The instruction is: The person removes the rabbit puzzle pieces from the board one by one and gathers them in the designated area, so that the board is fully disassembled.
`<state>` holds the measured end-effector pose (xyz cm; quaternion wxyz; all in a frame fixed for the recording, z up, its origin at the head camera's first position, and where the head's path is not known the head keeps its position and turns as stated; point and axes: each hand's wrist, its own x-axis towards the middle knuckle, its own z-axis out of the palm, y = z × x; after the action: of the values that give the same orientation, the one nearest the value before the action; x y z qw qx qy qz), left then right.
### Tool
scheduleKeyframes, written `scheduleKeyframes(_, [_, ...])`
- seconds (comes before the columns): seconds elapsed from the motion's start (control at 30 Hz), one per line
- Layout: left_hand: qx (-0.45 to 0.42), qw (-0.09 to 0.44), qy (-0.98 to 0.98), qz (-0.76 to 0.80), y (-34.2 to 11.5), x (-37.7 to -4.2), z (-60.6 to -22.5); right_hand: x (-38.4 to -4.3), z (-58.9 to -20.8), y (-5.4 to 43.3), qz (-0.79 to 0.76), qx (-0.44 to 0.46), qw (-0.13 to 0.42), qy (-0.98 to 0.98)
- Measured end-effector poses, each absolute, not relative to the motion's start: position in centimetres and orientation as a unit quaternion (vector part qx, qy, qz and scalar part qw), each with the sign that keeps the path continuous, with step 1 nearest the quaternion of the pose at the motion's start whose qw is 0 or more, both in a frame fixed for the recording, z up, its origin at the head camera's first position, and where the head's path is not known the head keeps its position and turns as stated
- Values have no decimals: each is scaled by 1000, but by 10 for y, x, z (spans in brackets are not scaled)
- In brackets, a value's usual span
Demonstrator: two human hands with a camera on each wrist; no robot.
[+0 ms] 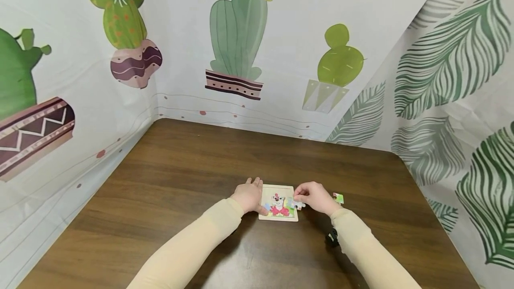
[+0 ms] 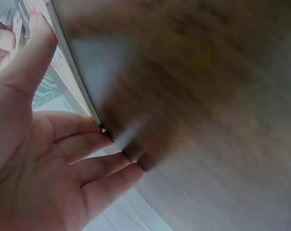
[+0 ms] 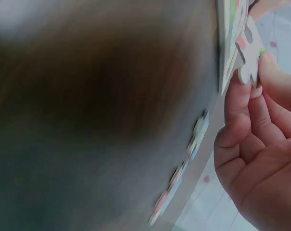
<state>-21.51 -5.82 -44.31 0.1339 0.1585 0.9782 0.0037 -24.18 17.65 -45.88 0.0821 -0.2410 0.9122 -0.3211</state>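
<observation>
A square puzzle board (image 1: 277, 190) with a pale rim lies on the brown table, its lower part filled with a picture of a white animal in red. My left hand (image 1: 249, 196) rests along the board's left side, fingers extended to the tabletop and thumb over the lower left rim. In the left wrist view the fingers (image 2: 107, 180) are straight beside the board's edge. Between thumb and fingers, my right hand (image 1: 315, 196) pinches a jigsaw piece (image 3: 251, 55), tilted up at the board's right side. The right fingers partly cover that piece.
Loose jigsaw pieces (image 1: 339, 197) lie right of the board, partly behind the right hand; the right wrist view shows several pieces (image 3: 198, 134) flat on the table (image 1: 192, 159). A black object (image 1: 332, 237) sits at the right wrist. Cactus-printed cloth (image 1: 180, 48) hangs behind the table.
</observation>
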Motion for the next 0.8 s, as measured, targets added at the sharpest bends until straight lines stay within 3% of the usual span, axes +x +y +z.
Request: scheduleKeyframes(0.8, [150, 132, 980, -2, -56, -216, -443, -236, -468, 200, -288, -205, 58, 934])
